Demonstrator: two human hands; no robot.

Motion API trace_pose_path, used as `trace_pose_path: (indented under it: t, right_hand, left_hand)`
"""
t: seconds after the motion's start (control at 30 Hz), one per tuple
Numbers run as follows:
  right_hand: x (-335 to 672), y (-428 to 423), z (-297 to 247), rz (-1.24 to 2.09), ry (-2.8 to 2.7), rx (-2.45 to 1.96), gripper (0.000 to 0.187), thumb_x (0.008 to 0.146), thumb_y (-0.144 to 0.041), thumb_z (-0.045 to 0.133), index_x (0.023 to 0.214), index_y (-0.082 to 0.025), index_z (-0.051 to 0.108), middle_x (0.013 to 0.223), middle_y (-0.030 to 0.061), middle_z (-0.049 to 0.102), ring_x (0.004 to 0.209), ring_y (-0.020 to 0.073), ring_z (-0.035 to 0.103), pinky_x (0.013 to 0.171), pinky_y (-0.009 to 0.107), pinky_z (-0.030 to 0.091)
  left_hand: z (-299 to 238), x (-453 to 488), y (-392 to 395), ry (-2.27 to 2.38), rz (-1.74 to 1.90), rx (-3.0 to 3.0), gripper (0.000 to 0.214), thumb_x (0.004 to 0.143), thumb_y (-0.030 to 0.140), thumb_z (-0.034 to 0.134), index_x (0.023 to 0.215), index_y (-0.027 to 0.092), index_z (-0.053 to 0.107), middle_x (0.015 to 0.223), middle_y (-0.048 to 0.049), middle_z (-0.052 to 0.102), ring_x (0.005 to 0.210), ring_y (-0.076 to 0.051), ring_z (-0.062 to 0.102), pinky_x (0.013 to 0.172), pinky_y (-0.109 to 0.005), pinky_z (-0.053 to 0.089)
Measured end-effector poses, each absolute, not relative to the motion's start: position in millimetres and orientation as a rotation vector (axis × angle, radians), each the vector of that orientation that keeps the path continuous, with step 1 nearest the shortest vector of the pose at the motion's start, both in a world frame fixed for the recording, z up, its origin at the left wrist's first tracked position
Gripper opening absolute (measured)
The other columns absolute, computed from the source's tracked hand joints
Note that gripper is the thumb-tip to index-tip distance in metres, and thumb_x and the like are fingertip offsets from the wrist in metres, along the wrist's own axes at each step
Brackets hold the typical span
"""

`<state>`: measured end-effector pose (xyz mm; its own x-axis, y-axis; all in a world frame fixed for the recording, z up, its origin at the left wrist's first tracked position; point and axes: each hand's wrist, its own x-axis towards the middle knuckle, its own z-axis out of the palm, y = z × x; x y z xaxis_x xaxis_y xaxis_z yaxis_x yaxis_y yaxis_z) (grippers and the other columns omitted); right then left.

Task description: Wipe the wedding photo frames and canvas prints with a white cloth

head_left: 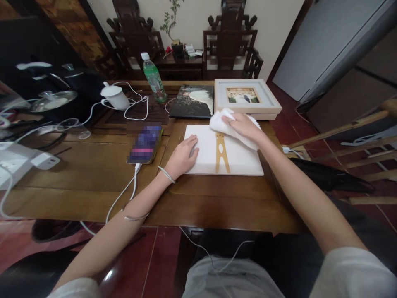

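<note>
A white flat board (238,159) with a tan strip (222,153) down its middle lies on the wooden table (93,178). My left hand (182,155) rests flat on the board's left edge, fingers stretched out. My right hand (243,125) presses a white cloth (228,130) onto the board's far right part, fingers curled over the cloth.
Behind the board lie a framed photo (245,97) and a dark photo print (194,101). A phone (145,142) on a white cable, a green bottle (154,78), a white kettle (115,96) and cables sit to the left. Carved chairs (231,45) stand at the back.
</note>
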<state>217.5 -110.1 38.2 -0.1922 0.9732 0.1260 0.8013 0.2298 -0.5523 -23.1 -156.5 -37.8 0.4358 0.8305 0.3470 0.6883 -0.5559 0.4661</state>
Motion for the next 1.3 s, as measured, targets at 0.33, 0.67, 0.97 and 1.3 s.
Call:
trace_pose_path:
  t: [0.33,0.67,0.97,1.3]
  right_hand:
    - [263,-279,27,0.440,-2.319,-1.572,0.036,0.096,-0.045,0.039,0.072,-0.028,0.059,0.073,0.0080,0.066,0.117,0.0392,0.061,0.093,0.050,0.048]
    - [286,-220,34,0.671,-2.154,-1.539,0.048,0.092,-0.059,0.044,0.058,-0.025,0.044,0.064,0.0016,0.059,0.071,0.0236,0.061,0.075,0.038,0.046]
    - [277,-127,17,0.452,-1.938,-1.552,0.038,0.091,-0.053,0.046,0.073,-0.021,0.056,0.089,0.0080,0.069,0.087,0.0267,0.060,0.083,0.038,0.044]
    - [277,-271,26,0.674,-2.210,-1.460,0.042,0.095,-0.051,0.043,0.063,-0.025,0.051,0.066,0.0041,0.062,0.113,0.0346,0.063,0.098,0.045,0.042]
  left_hand:
    - [-38,-22,-157,1.334,0.785,2.468,0.041,0.092,0.024,0.043,0.127,0.010,0.059,0.142,-0.0177,0.056,0.138,-0.031,0.048,0.117,-0.052,0.038]
    - [-38,-23,-158,1.327,0.768,2.496,0.043,0.095,0.026,0.040,0.128,0.005,0.058,0.142,-0.0213,0.055,0.139,-0.031,0.047,0.118,-0.050,0.037]
    - [-39,-24,-158,1.308,0.792,2.476,0.041,0.094,0.025,0.042,0.128,0.010,0.058,0.143,-0.0181,0.056,0.139,-0.031,0.047,0.117,-0.052,0.037]
    - [-40,-22,-159,1.336,0.763,2.495,0.042,0.094,0.022,0.042,0.130,0.005,0.057,0.143,-0.0214,0.054,0.140,-0.032,0.045,0.118,-0.050,0.037]
